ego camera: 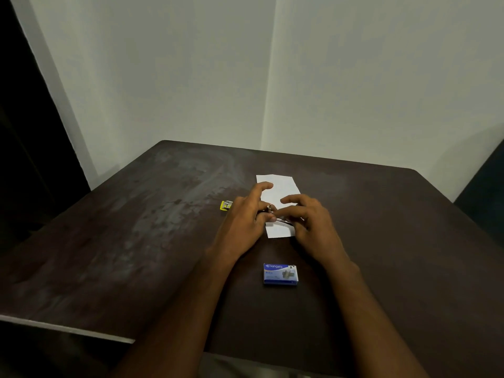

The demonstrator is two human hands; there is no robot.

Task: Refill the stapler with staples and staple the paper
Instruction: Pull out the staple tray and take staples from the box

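Observation:
A small metal stapler (pixel 275 215) is held between both hands just above a folded white paper (pixel 281 192) in the middle of the dark table (pixel 136 241). My left hand (pixel 245 222) grips its left end and my right hand (pixel 311 222) pinches its right end; most of the stapler is hidden by fingers. A blue staple box (pixel 280 274) lies closed on the table in front of the hands. A small yellow piece with a metal strip (pixel 226 205) lies to the left of my left hand.
The table's near-left edge (pixel 68 328) shows a pale strip. Grey walls (pixel 272 77) meet in a corner behind the table. A dark opening lies to the left and a dark chair back (pixel 485 192) at the right.

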